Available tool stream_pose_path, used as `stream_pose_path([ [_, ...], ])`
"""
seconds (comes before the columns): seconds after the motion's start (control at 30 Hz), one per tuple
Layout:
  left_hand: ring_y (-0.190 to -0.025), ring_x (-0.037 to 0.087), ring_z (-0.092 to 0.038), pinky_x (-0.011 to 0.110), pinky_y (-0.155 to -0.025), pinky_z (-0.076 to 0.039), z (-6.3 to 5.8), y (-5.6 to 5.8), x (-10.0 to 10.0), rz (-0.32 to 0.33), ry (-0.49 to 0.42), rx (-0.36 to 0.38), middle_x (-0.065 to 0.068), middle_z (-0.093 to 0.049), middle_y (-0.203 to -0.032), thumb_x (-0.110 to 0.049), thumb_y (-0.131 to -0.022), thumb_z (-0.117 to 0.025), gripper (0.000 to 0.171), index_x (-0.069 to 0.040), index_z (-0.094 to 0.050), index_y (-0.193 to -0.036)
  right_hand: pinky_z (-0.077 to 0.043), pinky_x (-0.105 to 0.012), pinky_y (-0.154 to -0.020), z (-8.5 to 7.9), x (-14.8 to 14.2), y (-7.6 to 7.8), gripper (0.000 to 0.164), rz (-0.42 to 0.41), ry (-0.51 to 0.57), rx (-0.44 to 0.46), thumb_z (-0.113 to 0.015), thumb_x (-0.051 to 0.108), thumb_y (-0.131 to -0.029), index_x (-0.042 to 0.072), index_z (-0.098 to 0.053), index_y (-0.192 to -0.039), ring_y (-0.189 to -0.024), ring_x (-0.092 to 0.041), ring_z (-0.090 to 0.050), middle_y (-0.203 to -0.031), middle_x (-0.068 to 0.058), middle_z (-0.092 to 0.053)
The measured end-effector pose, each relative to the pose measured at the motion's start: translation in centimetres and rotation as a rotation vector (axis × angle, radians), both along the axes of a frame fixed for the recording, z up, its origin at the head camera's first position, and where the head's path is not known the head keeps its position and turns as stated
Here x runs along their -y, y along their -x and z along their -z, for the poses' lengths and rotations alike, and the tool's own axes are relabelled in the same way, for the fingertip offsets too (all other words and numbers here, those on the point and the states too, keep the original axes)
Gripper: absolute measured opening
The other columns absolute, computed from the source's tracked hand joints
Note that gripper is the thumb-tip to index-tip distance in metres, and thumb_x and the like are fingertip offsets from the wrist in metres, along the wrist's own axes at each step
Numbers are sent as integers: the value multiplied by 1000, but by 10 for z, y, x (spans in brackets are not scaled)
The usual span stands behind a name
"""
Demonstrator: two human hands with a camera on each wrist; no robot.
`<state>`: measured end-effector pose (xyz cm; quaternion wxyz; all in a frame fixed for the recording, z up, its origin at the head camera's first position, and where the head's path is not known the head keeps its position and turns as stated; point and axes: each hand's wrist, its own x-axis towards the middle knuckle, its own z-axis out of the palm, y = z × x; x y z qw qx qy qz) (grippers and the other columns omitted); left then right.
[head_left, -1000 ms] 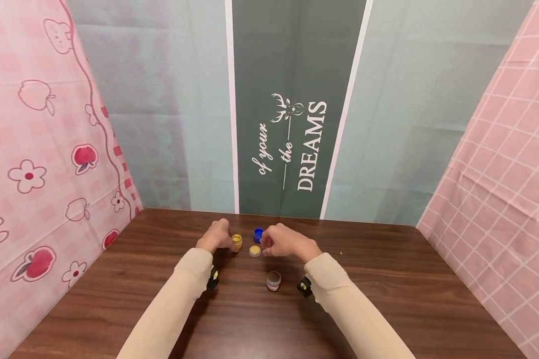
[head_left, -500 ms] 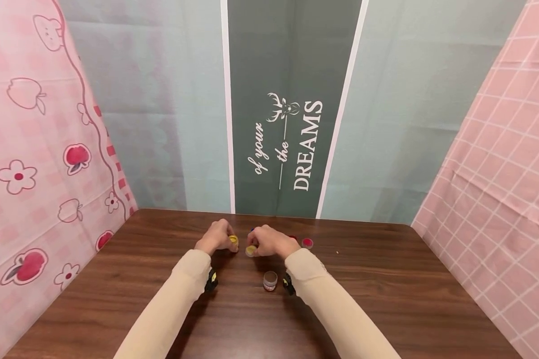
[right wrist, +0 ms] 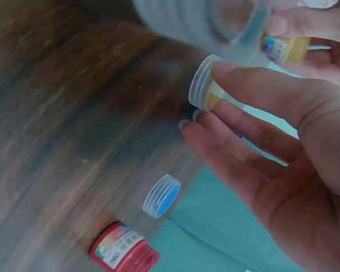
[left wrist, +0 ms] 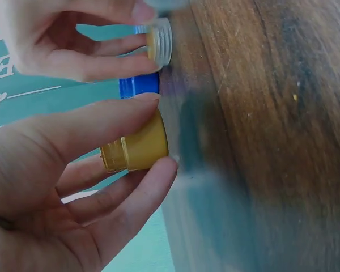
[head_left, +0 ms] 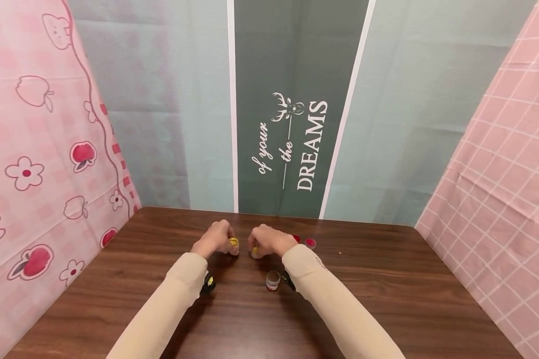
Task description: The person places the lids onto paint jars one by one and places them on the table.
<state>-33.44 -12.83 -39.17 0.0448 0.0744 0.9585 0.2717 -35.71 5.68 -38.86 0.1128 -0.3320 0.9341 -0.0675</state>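
My left hand (head_left: 216, 238) grips a small yellow paint jar (left wrist: 145, 144), thumb on one side and fingers on the other, its base close to the tabletop. The jar has no lid on it. To its right, my right hand (head_left: 269, 240) pinches a clear ridged screw lid (right wrist: 202, 84) between thumb and fingers. Yellow paint coats the inside of this lid. Just beyond the hands stands a blue paint jar (left wrist: 139, 85), partly covered by fingers in the left wrist view and hidden behind my right hand in the head view.
A clear jar (head_left: 272, 280) stands nearer me on the wooden table (head_left: 377, 289). Right of my right hand are a red paint jar (right wrist: 123, 248) and a lid with a pinkish-red inside (head_left: 310, 243). A lid with a blue inside (right wrist: 162, 196) lies near the red jar.
My right hand has moved left and taken hold of the yellow-coated lid that lay on the table. The red jar and pinkish lid have come into sight behind it. My left hand stays at the yellow jar.
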Motion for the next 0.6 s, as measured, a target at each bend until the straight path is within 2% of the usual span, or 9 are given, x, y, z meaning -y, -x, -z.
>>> stream_pose_path([
  [0.17, -65, 17, -59, 26, -58, -48, -3, -10, -1, 24, -16, -17, 6, -68, -76, -7, -70, -89, 20, -3, -76, -85, -55, -25, -73, 2, -6, -1, 10, -4, 7, -23, -83, 8, -83, 12, -79, -91, -77, -12, -58, -89, -2, -72],
  [0.33, -65, 15, -57, 26, -58, -47, -4, -20, -5, 55, -51, -49, 4, -69, -75, -6, -69, -88, 21, -3, -77, -86, -57, -26, -72, 1, -15, -3, 10, -20, 29, -50, -83, 10, -83, 11, -79, -92, -76, -11, -61, -90, -3, -74],
  [0.47, -64, 13, -55, 25, -59, -47, -3, -31, -10, 95, -70, -98, 0, -68, -71, -7, -67, -90, 20, -6, -76, -82, -56, -24, -70, -5, -24, -7, 12, -40, 62, -49, -82, 10, -84, 10, -79, -96, -74, -9, -63, -89, -4, -76],
  [0.6, -61, 11, -55, 25, -57, -47, -6, -43, -19, 147, -93, -129, -2, -67, -67, -6, -66, -90, 19, -7, -76, -79, -51, -20, -64, -18, -38, -15, 15, -79, 123, -53, -80, 10, -84, 8, -80, -100, -68, -5, -59, -81, -1, -74],
])
